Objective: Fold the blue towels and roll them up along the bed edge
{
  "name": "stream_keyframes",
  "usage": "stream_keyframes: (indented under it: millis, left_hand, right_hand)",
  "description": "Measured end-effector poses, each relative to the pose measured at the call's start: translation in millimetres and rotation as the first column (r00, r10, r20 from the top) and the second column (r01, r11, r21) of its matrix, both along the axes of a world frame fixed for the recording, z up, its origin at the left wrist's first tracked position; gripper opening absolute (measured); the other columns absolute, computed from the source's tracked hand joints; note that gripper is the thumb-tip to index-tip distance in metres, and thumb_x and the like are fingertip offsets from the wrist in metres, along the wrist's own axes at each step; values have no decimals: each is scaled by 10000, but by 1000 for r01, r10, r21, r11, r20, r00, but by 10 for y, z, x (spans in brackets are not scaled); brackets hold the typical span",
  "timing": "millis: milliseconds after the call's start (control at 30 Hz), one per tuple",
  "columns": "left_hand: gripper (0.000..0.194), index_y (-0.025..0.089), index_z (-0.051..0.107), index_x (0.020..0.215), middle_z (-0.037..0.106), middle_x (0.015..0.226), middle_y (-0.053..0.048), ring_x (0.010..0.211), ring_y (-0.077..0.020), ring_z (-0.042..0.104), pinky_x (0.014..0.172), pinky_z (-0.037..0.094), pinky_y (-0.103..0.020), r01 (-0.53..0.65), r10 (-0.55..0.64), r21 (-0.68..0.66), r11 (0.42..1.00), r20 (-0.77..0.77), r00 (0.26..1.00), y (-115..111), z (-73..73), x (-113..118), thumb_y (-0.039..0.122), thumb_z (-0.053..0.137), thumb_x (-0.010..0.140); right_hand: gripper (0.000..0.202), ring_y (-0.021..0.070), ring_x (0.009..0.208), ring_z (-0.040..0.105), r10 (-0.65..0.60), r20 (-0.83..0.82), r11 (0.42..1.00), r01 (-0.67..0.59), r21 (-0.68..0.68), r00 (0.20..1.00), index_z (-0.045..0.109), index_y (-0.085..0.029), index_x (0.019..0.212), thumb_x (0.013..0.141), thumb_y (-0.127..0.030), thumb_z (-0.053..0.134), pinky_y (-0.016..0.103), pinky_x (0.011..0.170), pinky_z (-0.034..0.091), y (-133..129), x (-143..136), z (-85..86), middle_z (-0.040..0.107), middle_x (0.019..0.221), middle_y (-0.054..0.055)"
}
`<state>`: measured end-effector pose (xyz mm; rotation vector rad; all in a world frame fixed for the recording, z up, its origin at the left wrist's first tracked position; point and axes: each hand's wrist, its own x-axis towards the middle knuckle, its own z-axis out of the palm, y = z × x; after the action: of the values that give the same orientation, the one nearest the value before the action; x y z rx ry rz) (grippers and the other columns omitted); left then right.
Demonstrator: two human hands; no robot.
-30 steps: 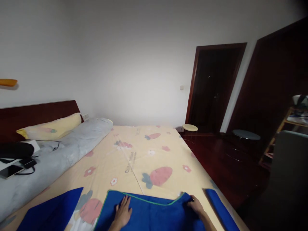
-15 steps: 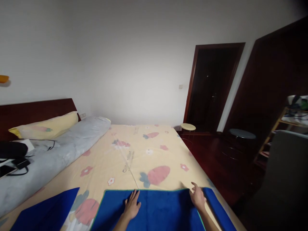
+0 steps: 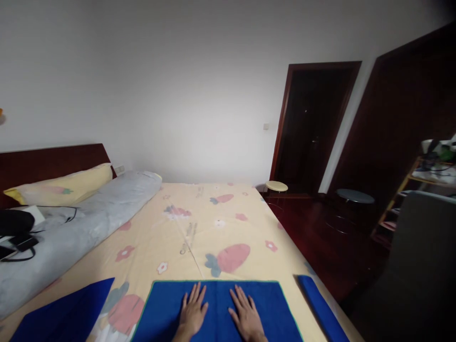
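A blue cloth with a green edge (image 3: 213,313) lies spread flat at the near side of the bed (image 3: 228,223). My left hand (image 3: 193,311) rests palm down on it, fingers stretched toward the far edge. To its right, my right hand (image 3: 245,313) also lies flat on the cloth with its fingers apart. Neither hand grips anything. Left of the cloth is another piece of blue fabric (image 3: 67,313), partly cut off by the frame. A long, narrow blue roll or fold (image 3: 320,306) lies along the bed's right edge.
A grey bundled cover (image 3: 103,218) and a yellow pillow (image 3: 64,185) lie by the headboard (image 3: 53,159), with dark devices and cables (image 3: 23,237) at the left. Right of the bed stand a yellow stool (image 3: 276,186), a grey stool (image 3: 355,196) and a shelf (image 3: 409,190).
My right hand has moved left from the cloth's far right corner to its middle and flattened there. My left hand stays on the cloth, slightly lower. The view has shifted slightly.
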<state>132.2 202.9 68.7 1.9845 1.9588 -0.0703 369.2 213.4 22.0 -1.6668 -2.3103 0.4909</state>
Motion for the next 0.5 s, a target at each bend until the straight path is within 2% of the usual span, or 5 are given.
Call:
stream_keyframes:
  millis: [167, 267, 333, 400, 500]
  left_hand:
    - [702, 289, 141, 1490, 70, 1601, -3, 1473, -214, 58, 1181, 54, -524, -151, 158, 82, 985, -91, 983, -46, -187, -1020, 620, 205, 875]
    - [707, 283, 121, 1491, 60, 1606, -2, 1475, -216, 54, 1174, 94, -534, -239, 240, 22, 971, -138, 961, 3, -129, -1378, 608, 232, 873]
    - [668, 272, 115, 1492, 58, 1606, -10, 1474, -214, 70, 1162, 139, -550, -282, 276, -21, 959, -152, 949, 40, -20, -1474, 549, 223, 894]
    - [636, 236, 129, 1493, 61, 1603, -34, 1474, -218, 77, 1159, 143, -561, -315, 310, 1, 949, -193, 931, 41, 82, -1438, 479, 208, 911]
    - [611, 193, 151, 1488, 77, 1591, -37, 1472, -216, 72, 1178, 81, -538, -253, 282, 155, 955, -214, 935, -63, 78, -1083, 400, 201, 916]
  right_hand:
    - [687, 233, 1441, 201, -303, 144, 952, 292, 95, 942, 275, -270, 1460, 885, -646, 284, 517, 1173, 187, 147, 943, -206, 246, 1555, 30]
    - [693, 239, 1441, 201, -363, 191, 931, 347, 111, 912, 285, -252, 1461, 878, -626, 297, 532, 1167, 193, 221, 1393, -373, 255, 1553, 32]
    - [701, 246, 1433, 227, -357, 201, 934, 341, 110, 912, 310, -234, 1456, 876, -626, 284, 539, 1162, 204, 259, 1549, -403, 288, 1542, 46]
    - [732, 269, 1420, 266, -368, 194, 927, 344, 146, 909, 350, -202, 1443, 866, -648, 287, 549, 1157, 215, 262, 1541, -357, 328, 1525, 79]
    - [735, 288, 1414, 283, -358, 132, 914, 318, 250, 924, 358, -194, 1441, 871, -653, 299, 545, 1159, 222, 136, 1144, -272, 321, 1526, 87]
